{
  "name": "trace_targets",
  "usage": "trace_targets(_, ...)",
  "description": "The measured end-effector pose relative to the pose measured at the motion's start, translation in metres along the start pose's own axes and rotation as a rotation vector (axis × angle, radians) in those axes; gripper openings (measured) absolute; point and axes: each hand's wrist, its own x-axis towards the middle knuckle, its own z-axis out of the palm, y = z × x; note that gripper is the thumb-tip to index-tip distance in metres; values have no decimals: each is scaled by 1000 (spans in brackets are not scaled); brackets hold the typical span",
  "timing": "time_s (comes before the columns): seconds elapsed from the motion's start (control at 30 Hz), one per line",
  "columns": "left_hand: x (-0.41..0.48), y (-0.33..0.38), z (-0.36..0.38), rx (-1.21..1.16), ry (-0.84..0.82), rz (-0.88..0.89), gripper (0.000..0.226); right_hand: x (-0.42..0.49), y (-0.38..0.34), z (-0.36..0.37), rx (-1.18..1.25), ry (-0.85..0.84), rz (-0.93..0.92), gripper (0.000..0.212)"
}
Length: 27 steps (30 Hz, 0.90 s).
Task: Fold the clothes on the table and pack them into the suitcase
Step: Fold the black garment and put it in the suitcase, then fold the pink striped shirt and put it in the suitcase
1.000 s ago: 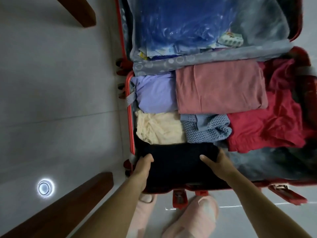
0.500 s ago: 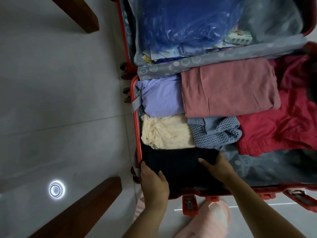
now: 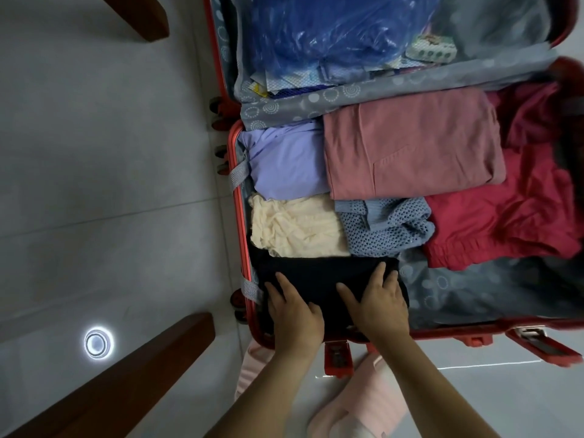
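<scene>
While both hands press down, the black folded garment sits in the near-left corner of the red suitcase, which lies open on the floor.

Our left hand: palm down on the garment's near-left part, fingers straight and spread, gripping nothing.

Our right hand: palm down on its right part, fingers extended toward the far edge, thumb splayed left. Also flat, no pinch.

Packed so far in the same half:
- cream garment touching the black one's far edge
- lavender garment beyond the cream one, against the left wall
- blue mesh knit just right of the cream one
- pink folded garment at the far side, overlapping the knit's far edge
- red garment on the right, loosely bunched

Grey patterned lining shows bare right of the black garment. The other half holds a blue plastic bag behind a mesh cover.

Two wooden legs stand left of the case. Pink slippers sit below the near rim.
</scene>
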Motion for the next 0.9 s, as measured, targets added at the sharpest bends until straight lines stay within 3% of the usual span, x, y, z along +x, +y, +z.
trace_targets(0.17,5,-3,-2,8,-78,-23,80,10,2,-5,42,-42,-2,106)
trace_targets(0.4,-21,11,-56,74,-158,20,69,-61,1,-51,266,-83,-90,91)
trace_targets(0.5,-49,33,-92,70,-174,55,56,-104,-2,-88,315,-91,-125,87)
trace_targets(0.73,-145,106,-182,-8,-165,137,49,-194,-33,-212,296,21,-241,72)
trace_targets(0.9,-225,144,-252,-258,-155,208,40,-272,-73,-292,302,37,-403,71)
